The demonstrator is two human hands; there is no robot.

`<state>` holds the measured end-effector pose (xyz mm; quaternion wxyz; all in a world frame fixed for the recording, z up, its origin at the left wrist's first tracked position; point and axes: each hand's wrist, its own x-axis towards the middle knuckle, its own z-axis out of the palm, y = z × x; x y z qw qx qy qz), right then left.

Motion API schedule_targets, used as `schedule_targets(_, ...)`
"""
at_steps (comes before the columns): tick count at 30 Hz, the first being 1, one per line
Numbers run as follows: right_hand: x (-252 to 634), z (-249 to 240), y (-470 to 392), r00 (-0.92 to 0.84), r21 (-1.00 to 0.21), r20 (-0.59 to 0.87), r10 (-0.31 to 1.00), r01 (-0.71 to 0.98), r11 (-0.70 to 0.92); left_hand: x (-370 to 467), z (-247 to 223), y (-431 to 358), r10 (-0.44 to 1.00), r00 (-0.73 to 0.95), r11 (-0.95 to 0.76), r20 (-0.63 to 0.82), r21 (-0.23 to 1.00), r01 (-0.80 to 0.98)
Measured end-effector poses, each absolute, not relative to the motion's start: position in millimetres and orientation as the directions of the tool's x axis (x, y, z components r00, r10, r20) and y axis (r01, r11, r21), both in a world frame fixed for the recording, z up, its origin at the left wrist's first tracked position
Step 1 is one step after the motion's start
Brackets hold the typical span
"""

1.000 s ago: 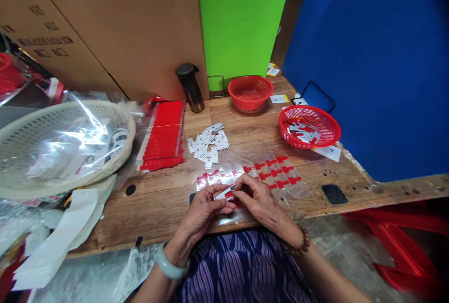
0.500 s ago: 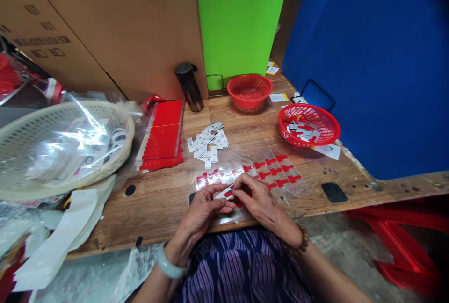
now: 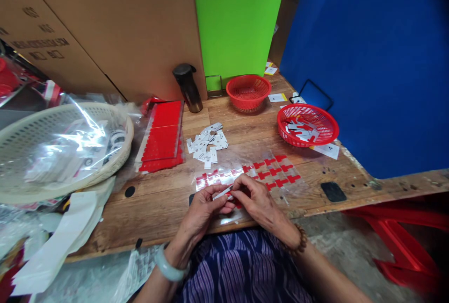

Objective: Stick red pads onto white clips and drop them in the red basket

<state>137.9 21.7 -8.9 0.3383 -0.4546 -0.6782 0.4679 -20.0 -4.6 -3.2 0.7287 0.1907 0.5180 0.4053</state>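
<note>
Left hand [image 3: 207, 203]: thumb and fingers clamped on strip [image 3: 222, 192], lower centre.
Right hand [image 3: 258, 201]: fingertips pinched on strip's right end.
Cards [image 3: 210, 142]: heaped mid-frame.

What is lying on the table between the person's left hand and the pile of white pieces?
In the head view, a clear sheet with red shapes lies between the left hand and the pile of white pieces.

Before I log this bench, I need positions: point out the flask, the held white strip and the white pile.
Flask [image 3: 190, 90]: head view, middle of its dark body.
White strip [image 3: 222, 192]: head view, middle of its visible length.
White pile [image 3: 205, 143]: head view, pieces near its middle.
</note>
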Motion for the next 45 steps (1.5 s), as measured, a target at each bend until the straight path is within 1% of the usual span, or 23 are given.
schedule_targets(4,135.6,-9.1,20.4,-0.345,-0.951,0.004,0.939,0.288,0.109,-19.0,-10.1,-4.7,0.817,0.081,0.558,-0.570,0.749,-0.358)
schedule_targets(9,130.9,-5.0,16.7,-0.272,-0.952,-0.058,0.961,0.305,0.029,-17.9,-10.3,-5.0,0.839,0.019,0.524,-0.543,0.799,-0.297)
schedule_targets(12,130.2,0.6,15.4,-0.241,-0.941,-0.019,0.970,0.333,0.064,-16.9,-6.8,-4.3,0.844,-0.001,0.514,-0.536,0.810,-0.283)
schedule_targets(14,131.1,3.5,15.7,-0.237,-0.934,-0.002,0.972,0.346,0.083,-16.6,-5.6,-3.8,0.845,0.005,0.514,-0.535,0.810,-0.281)
schedule_targets(19,134.8,3.7,18.0,-0.289,-0.934,-0.047,0.956,0.352,0.060,-18.8,-9.3,-4.9,0.832,0.050,0.537,-0.553,0.778,-0.326)
schedule_targets(24,135.2,-4.6,17.6,-0.296,-0.906,-0.014,0.955,0.408,0.113,-21.9,-14.2,-6.7,0.810,0.084,0.564,-0.580,0.732,-0.381)
schedule_targets(32,130.7,-11.8,17.2,-0.289,-0.849,0.033,0.957,0.498,0.179,-22.0,-14.4,-5.6,0.806,0.072,0.570,-0.588,0.736,-0.366)
schedule_targets(37,129.2,-13.9,16.9,-0.284,-0.826,0.056,0.957,0.526,0.204,-21.5,-16.5,-6.6,0.812,0.071,0.561,-0.579,0.741,-0.369)
schedule_targets(41,128.2,-16.8,17.0,-0.276,-0.825,0.059,0.959,0.528,0.203,-22.6,-18.4,-7.3,0.816,0.069,0.555,-0.573,0.746,-0.368)
schedule_targets(45,127.3,-16.0,17.6,-0.258,-0.850,0.041,0.965,0.498,0.169,-25.1,-20.2,-6.9,0.819,0.079,0.557,-0.569,0.752,-0.352)
